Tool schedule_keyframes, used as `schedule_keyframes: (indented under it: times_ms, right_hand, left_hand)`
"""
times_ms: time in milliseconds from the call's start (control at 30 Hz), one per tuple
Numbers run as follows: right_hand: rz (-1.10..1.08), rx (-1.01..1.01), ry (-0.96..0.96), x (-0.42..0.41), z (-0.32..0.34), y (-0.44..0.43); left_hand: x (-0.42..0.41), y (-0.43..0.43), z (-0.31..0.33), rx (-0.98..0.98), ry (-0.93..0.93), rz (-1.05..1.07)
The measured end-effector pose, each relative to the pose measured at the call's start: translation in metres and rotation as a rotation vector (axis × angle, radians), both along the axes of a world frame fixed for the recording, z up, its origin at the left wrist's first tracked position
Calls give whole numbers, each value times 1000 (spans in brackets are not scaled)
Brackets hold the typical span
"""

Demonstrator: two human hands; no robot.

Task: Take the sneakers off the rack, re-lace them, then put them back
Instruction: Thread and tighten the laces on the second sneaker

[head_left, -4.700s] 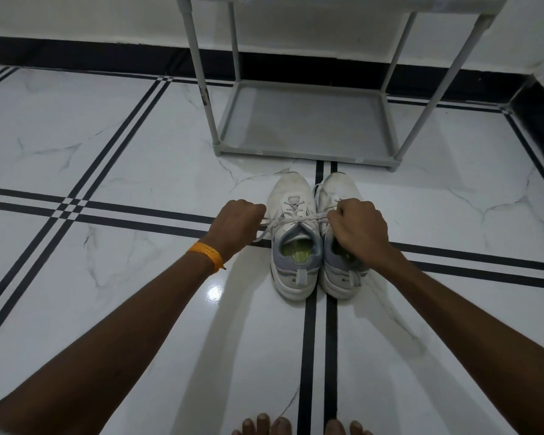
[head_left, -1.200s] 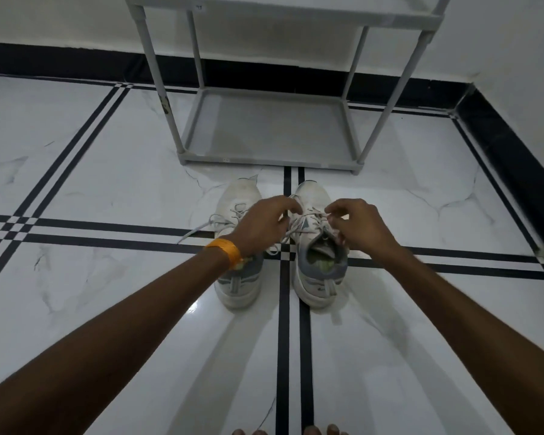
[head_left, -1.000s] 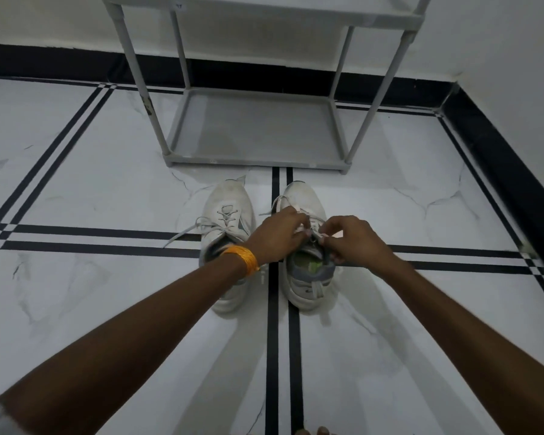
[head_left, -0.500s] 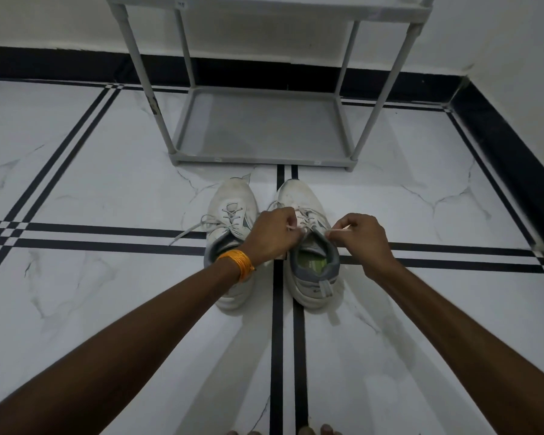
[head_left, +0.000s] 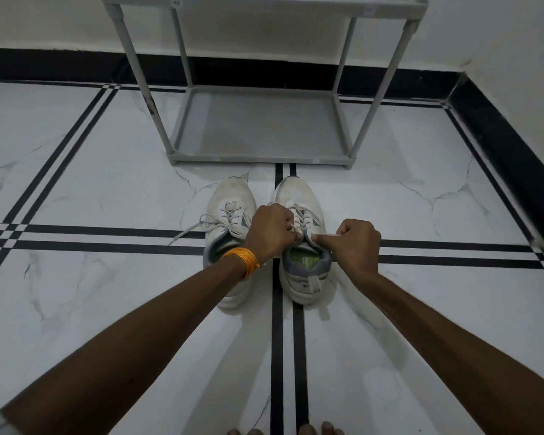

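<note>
White lace [head_left: 299,215] in both fists, seemingly.

2 sneakers [head_left: 299,196] sit side by side on the floor [head_left: 91,183], just before the rack [head_left: 258,160].

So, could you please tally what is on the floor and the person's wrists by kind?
White sneakers: 2 (left one, right one)
Grey shoe rack: 1
Orange wristband: 1
Total: 4
</note>
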State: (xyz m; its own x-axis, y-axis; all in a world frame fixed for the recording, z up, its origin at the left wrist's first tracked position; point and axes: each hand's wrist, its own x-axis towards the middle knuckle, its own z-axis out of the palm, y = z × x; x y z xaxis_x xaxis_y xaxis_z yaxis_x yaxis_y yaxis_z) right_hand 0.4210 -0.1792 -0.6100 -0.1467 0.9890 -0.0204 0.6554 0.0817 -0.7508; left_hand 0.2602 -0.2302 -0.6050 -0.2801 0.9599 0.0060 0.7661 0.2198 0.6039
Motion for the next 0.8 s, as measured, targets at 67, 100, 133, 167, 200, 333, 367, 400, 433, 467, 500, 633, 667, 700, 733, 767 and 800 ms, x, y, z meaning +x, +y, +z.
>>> schedule_keyframes:
  times_ms: [67,100,133,167,200,333,367,400,433,467,500,633,667,700,733,767,800]
  right_hand:
    - [15,28,-17,-1,0,-1]
    - [25,43,-22,0,1,0]
    - [44,51,-33,0,4,2]
    - [79,49,-53,1,9,5]
    - [135,31,-83,2,17,10]
    - [454,-137,-138,3,73,29]
    - [511,-124,-155,3,89,33]
    - [555,-80,-186,2,104,36]
    - [588,-18,-231,1,116,41]
    - [615,55,-293,-1,125,44]
    - [634,123,-356,-3,132,46]
    - [680,196,-343,-11,138,43]
    - [683,192,-311,-12,137,42]
    - [677,187,-277,-12,137,42]
    - [665,175,-232,-13,136,42]
    - [652,153,-175,-13,134,42]
    - [641,125,-121,-14,131,42]
  left_hand:
    - [-4,-1,-1,-11,10,20]
    - [-6,-2,-1,-7,17,21]
    - [-9,-4,1,-4,28,16]
    - [-12,-5,5,-10,44,4]
    - [-15,-6,12,-30,75,-13]
    - [-29,-5,56,26,206,-99]
    - [-33,-5,68,72,212,-128]
    - [-35,-4,79,103,211,-153]
    - [-35,-4,87,123,203,-167]
    - [-33,-4,94,134,212,-177]
    - [-30,-3,99,153,238,-194]
    - [-15,0,106,165,-37,-291]
    - [-14,0,106,148,-140,-282]
    - [-14,-1,105,138,-232,-268]
    - [-15,-3,103,131,-341,-252]
    - [-16,-4,102,129,-462,-234]
    - [-19,-6,102,130,-570,-207]
